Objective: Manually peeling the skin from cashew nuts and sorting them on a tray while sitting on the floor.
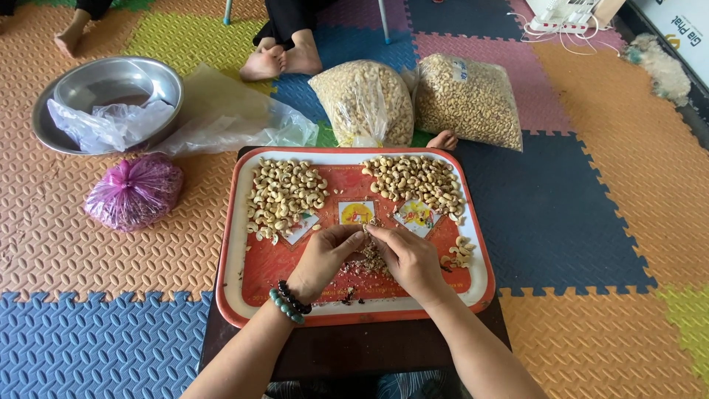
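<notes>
The tray looks like glossy red plastic with a smooth face. The basin is dull brushed metal. The floor mat is matt textured foam. The bags are thin clear plastic, shiny and crinkled.

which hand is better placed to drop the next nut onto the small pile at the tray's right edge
Probably the right hand: the small pile lies just beside it on the tray. The left hand would have to cross over the right. Both hands meet fingertip to fingertip mid-tray, pinching something too small to identify.

Head camera looks steeply down, close above tray.
</notes>
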